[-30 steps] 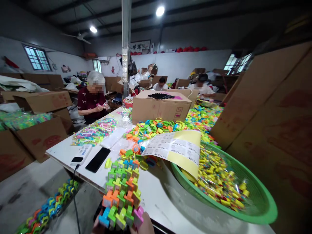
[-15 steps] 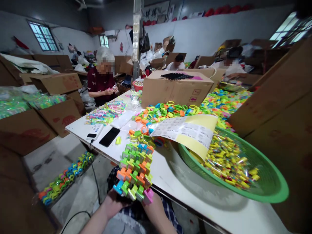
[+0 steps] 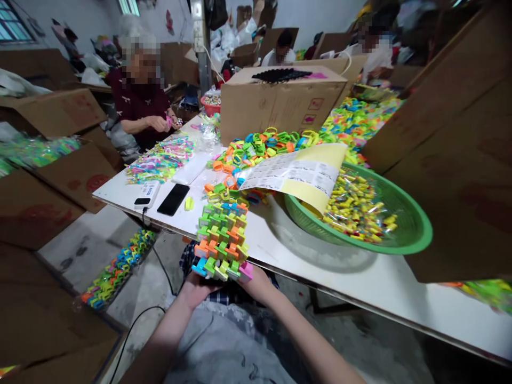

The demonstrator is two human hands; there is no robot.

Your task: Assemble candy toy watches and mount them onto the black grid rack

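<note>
Between both hands, at the table's front edge, is a stack of plastic toy pieces (image 3: 221, 242) in rows of green, orange, yellow, blue and pink. My left hand (image 3: 198, 289) is closed on its lower left side, fingers largely hidden beneath it. Against the lower right corner, by a pink piece, my right hand (image 3: 257, 281) grips the same stack. Just past the stack lie loose ring-shaped plastic pieces (image 3: 222, 188) in the same colours. One yellow piece (image 3: 189, 203) lies apart, beside a black phone (image 3: 173, 199).
A green basket (image 3: 416, 226) of wrapped yellow items stands right, a printed sheet (image 3: 294, 173) over its rim. A cardboard box (image 3: 276, 104) stands behind the loose pieces. A white device (image 3: 147, 194) has a cable running down. A co-worker (image 3: 138, 101) sits across at left. Similar pieces (image 3: 120, 269) lie low left.
The view has tipped downward, so the table and basket sit higher in the picture and more of my forearms shows. Both hands still hold the stack.
</note>
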